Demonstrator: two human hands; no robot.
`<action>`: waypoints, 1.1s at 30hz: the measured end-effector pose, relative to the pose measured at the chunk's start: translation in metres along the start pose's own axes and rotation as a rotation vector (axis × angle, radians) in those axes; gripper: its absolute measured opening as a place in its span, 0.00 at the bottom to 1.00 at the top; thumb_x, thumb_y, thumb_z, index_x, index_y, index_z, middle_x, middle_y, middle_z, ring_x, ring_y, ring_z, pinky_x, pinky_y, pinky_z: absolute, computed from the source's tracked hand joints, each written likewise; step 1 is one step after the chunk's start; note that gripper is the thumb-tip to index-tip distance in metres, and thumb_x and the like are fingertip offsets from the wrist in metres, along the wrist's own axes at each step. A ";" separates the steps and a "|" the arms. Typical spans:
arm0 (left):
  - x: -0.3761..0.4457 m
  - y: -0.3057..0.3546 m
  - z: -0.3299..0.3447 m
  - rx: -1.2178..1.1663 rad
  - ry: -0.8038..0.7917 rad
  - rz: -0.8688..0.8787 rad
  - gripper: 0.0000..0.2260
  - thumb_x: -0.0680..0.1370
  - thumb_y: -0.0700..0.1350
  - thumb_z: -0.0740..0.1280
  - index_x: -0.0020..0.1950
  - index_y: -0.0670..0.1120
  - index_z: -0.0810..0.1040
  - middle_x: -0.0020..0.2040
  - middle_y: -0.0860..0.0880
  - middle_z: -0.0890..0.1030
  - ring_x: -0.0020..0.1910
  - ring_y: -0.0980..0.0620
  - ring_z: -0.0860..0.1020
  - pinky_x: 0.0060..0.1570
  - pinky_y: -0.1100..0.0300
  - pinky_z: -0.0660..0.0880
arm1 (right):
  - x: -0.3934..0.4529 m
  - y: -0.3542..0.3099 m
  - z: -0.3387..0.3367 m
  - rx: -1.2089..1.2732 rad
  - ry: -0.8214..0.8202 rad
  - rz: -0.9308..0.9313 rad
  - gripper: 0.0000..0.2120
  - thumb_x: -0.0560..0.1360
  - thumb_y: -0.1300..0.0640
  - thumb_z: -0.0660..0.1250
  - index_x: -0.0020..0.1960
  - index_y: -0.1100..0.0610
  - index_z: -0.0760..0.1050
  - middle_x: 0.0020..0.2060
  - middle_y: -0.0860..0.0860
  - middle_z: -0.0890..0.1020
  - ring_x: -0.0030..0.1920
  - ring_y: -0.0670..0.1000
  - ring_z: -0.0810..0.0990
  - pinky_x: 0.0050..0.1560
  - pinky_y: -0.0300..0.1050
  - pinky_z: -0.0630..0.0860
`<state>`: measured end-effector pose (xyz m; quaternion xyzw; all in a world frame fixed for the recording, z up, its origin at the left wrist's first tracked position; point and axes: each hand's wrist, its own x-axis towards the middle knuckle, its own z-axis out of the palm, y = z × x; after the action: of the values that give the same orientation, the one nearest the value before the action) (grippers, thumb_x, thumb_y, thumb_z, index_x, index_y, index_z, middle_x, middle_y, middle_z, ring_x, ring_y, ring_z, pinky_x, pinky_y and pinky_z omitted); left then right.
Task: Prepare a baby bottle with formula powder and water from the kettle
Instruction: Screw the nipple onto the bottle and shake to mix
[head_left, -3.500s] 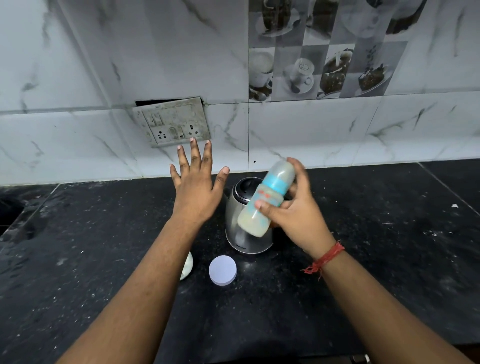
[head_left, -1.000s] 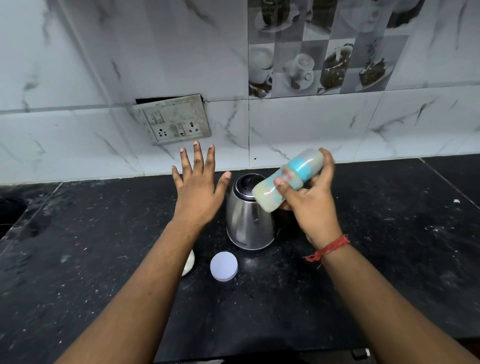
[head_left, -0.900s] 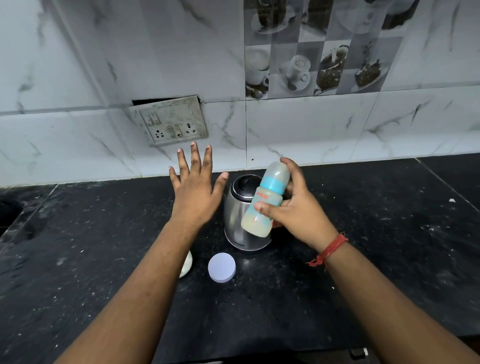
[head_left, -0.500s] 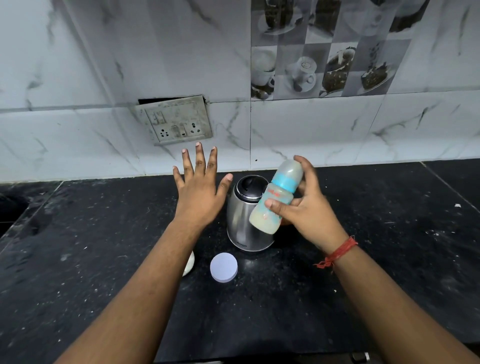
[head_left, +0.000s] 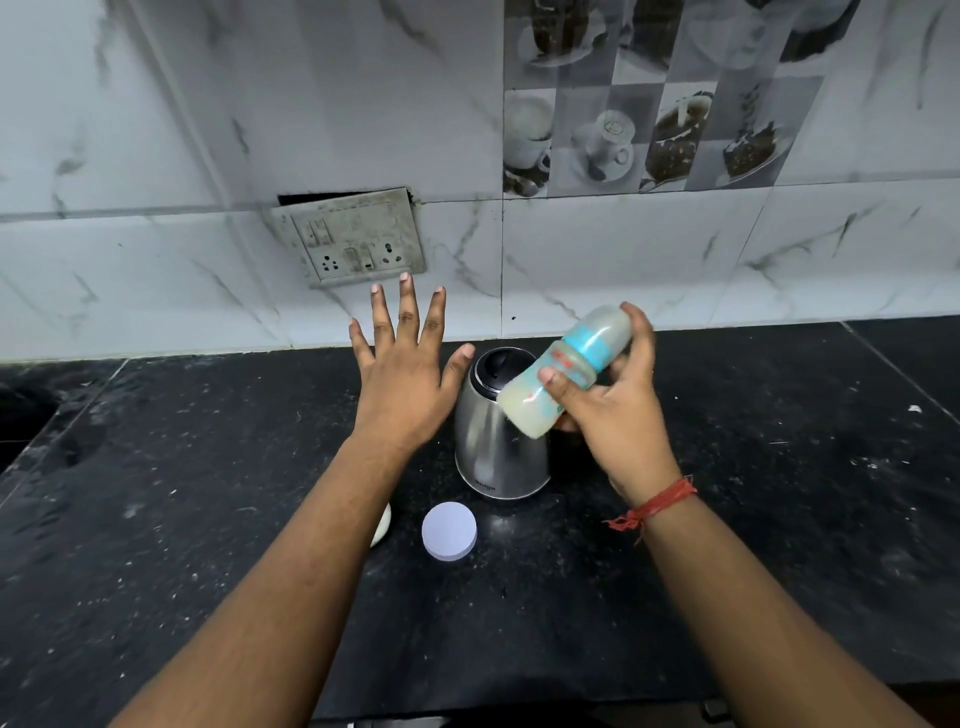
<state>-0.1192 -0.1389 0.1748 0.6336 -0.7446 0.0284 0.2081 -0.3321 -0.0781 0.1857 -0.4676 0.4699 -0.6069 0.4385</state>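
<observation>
the right hand (head_left: 613, 410) holds the bottle (head_left: 563, 376) up in the air, just over the kettle (head_left: 501, 441). its thumb and fingers wrap around the bottle. the bottle is tipped, with its bottom end low and toward the kettle and its top end high and away from it. it has a blue ring around it, and it is full of pale milky stuff. a red string (head_left: 652, 506) is tied on the right wrist.

the left hand (head_left: 405, 374) is flat and spread wide, holding nothing. it floats in the air just left of the kettle, and the thumb tip is close to the kettle's top.

the kettle is shiny with a black lid. it stands on the black counter (head_left: 156, 467). in front of the kettle lies a round white lid (head_left: 449, 531). left of that lid, a small white thing (head_left: 382, 527) peeks out from under the left arm; i cannot tell what it is.

on the wall behind the kettle, up and to the left, is a socket (head_left: 353, 239).
</observation>
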 end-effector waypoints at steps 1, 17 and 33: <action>0.000 0.000 0.000 -0.004 0.004 0.001 0.33 0.82 0.67 0.43 0.84 0.54 0.42 0.84 0.47 0.35 0.81 0.40 0.32 0.78 0.32 0.38 | 0.001 0.000 0.000 0.005 0.027 -0.013 0.45 0.73 0.64 0.76 0.77 0.41 0.53 0.59 0.48 0.79 0.50 0.46 0.85 0.38 0.51 0.84; -0.001 -0.001 0.000 -0.058 0.017 -0.006 0.35 0.80 0.69 0.39 0.84 0.55 0.43 0.84 0.47 0.36 0.82 0.41 0.33 0.78 0.33 0.38 | -0.011 -0.006 -0.003 -0.153 -0.201 -0.019 0.46 0.71 0.64 0.77 0.77 0.39 0.55 0.64 0.47 0.78 0.51 0.50 0.87 0.49 0.49 0.84; 0.000 -0.002 -0.001 -0.096 0.010 -0.016 0.35 0.79 0.70 0.38 0.84 0.56 0.42 0.84 0.48 0.36 0.81 0.42 0.32 0.78 0.34 0.36 | 0.000 -0.011 -0.011 0.048 0.094 -0.035 0.44 0.74 0.65 0.74 0.78 0.42 0.52 0.62 0.52 0.78 0.51 0.49 0.85 0.34 0.44 0.82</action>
<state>-0.1166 -0.1393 0.1754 0.6287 -0.7389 -0.0060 0.2422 -0.3439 -0.0742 0.1950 -0.4361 0.4668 -0.6470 0.4164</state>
